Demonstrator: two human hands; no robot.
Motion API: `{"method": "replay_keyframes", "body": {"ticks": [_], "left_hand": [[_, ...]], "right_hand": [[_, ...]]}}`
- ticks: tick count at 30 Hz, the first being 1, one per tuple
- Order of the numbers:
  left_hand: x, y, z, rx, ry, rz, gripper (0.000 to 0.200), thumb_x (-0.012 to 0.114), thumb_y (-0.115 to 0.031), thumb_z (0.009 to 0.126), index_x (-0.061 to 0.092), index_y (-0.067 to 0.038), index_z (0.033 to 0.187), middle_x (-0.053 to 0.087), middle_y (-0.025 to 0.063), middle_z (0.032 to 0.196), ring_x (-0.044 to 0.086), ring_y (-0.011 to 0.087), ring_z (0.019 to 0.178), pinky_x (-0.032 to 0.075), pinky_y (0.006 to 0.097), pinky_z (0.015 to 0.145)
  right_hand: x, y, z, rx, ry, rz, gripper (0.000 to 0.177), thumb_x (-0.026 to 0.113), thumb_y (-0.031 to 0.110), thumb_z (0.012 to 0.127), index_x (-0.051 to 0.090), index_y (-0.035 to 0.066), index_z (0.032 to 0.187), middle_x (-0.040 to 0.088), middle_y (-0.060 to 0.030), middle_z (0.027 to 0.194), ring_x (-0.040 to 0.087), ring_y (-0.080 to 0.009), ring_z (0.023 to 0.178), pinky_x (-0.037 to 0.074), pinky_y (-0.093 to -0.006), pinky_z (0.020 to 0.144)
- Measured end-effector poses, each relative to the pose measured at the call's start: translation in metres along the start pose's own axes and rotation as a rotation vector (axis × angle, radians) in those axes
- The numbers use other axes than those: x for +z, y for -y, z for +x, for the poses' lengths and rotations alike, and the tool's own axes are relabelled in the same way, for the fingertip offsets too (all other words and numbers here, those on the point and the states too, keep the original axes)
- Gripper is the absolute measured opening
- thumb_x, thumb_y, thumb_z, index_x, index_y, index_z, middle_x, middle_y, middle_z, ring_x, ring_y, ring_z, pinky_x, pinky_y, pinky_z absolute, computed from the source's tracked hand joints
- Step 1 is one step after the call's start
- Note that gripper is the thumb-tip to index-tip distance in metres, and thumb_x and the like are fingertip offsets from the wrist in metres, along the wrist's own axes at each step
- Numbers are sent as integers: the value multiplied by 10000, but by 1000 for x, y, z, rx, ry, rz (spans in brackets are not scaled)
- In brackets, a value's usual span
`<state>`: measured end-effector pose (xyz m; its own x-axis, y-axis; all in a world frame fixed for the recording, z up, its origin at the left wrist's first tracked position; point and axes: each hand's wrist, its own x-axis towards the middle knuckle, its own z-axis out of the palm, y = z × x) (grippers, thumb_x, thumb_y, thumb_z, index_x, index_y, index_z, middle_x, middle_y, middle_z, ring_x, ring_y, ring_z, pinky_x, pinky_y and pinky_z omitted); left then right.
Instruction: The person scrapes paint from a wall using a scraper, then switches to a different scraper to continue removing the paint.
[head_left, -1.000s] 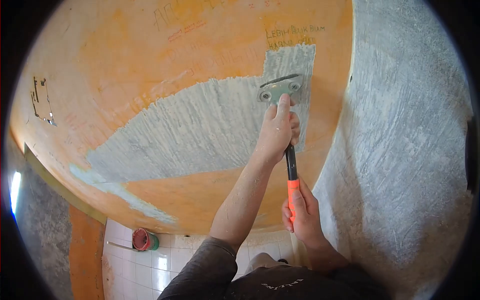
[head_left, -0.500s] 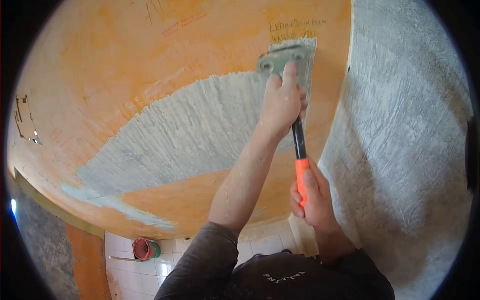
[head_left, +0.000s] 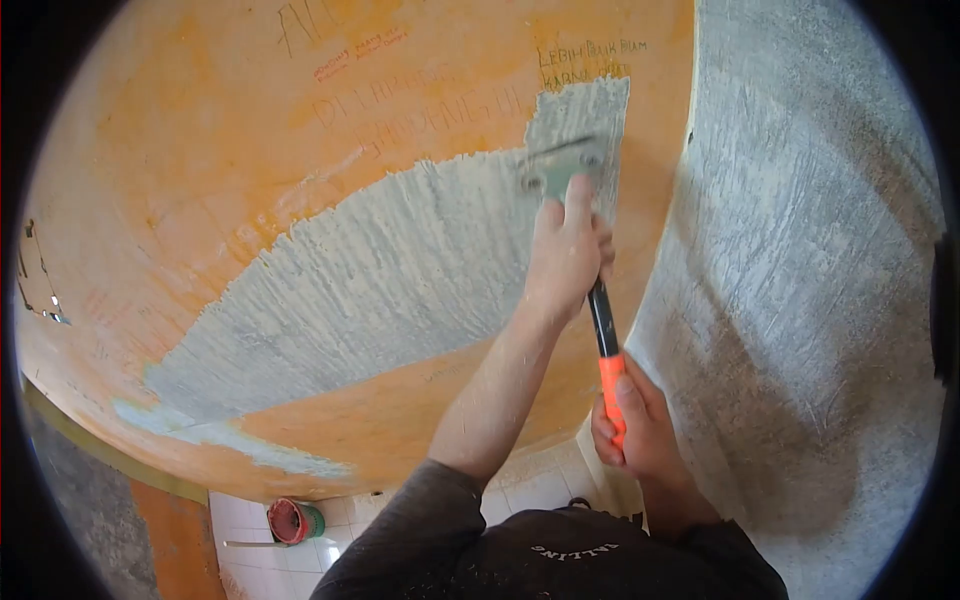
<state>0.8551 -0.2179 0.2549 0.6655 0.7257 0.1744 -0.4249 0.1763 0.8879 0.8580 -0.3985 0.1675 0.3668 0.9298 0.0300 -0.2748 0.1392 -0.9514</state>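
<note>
- Scraping the orange paint off the wall (head_left: 150, 260) looks like the step in hand, with one long-handled scraper (head_left: 562, 178) and both hands on it.
- The scraper's wide grey-green head is over the bare grey patch (head_left: 370, 280), near its top right part. The head is blurry, so it is hard to tell if the edge touches the wall.
- The left hand (head_left: 567, 255) grasps the tool high up, close under the head. One finger points up onto the head.
- The right hand (head_left: 642, 420) is wrapped round the orange grip (head_left: 613, 388) at the low end. A bit of black shaft (head_left: 605, 325) shows between the two hands.
- Dark writing (head_left: 592, 55) is on the orange paint just above the patch. Orange paint is also left below the patch and on its right side.
- A rough grey wall (head_left: 800, 200) stands to the right. Down on the white tiles (head_left: 540, 485) is a bucket (head_left: 288, 521), red inside and green outside, with a stick (head_left: 252, 544) beside it.
- The next push seems to call for a tight hold with both hands, and the edge set flat where grey meets orange.
</note>
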Motion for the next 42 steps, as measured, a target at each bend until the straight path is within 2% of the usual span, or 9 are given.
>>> {"method": "replay_keyframes", "body": {"ticks": [4,11,17,25,27,31,33,40,42], "left_hand": [[10,-23,14,68,85,18,391,478,-430,1004,398,-48,1026,349,-29,611,362,80,468,325,258,399],[9,-5,4,15,-8,-22,351,486,-395,990,405,-53,995,338,-31,600,356,81,461,325,262,401],[26,-34,25,104,31,-32,363,495,-413,993,406,-61,1009,332,-38,592,349,85,447,308,268,390],[21,-22,16,48,-5,-16,353,493,-398,999,406,-57,1016,338,-32,618,338,80,467,306,263,417],[30,-41,24,122,30,8,359,495,-400,998,409,-54,1030,343,-28,631,337,80,469,307,264,418],[25,-23,17,124,1,17,353,490,-400,999,414,-56,1028,337,-31,628,337,81,468,305,265,415],[22,-14,6,16,-31,-32,346,487,-389,997,421,-50,1023,342,-30,632,347,81,480,312,260,425],[40,-52,31,211,13,31,310,462,-402,1000,447,-93,992,325,-53,584,345,73,459,295,256,407],[22,-28,17,132,-2,30,306,463,-396,1002,439,-91,995,322,-54,582,337,73,451,290,255,405]], "right_hand": [[3,19,12,-2,-25,-3,518,341,367,1059,273,140,1520,431,-22,613,379,-84,380,332,-224,369],[-4,14,-2,31,1,-19,514,345,384,1058,295,137,1505,426,-21,611,371,-82,378,326,-226,367],[1,48,17,-31,4,-58,515,336,388,1059,286,142,1509,425,-16,607,371,-79,378,318,-224,362],[-6,34,17,-15,63,2,521,342,392,1059,273,146,1513,423,-14,607,375,-75,384,314,-223,364],[-5,38,20,-24,55,-14,527,344,391,1059,266,146,1519,424,-14,609,375,-75,385,314,-222,364],[-8,28,7,-23,55,27,532,348,402,1057,275,145,1517,430,-15,613,372,-74,387,319,-220,368],[-11,24,4,22,78,37,532,351,414,1055,288,145,1510,432,-14,618,374,-74,391,321,-216,372],[-5,51,32,-106,53,-31,522,361,396,1055,297,137,1503,435,-10,617,378,-73,394,315,-219,373],[-11,26,15,-77,60,-29,516,357,389,1056,297,138,1503,436,-8,617,380,-72,393,321,-218,371]]}}
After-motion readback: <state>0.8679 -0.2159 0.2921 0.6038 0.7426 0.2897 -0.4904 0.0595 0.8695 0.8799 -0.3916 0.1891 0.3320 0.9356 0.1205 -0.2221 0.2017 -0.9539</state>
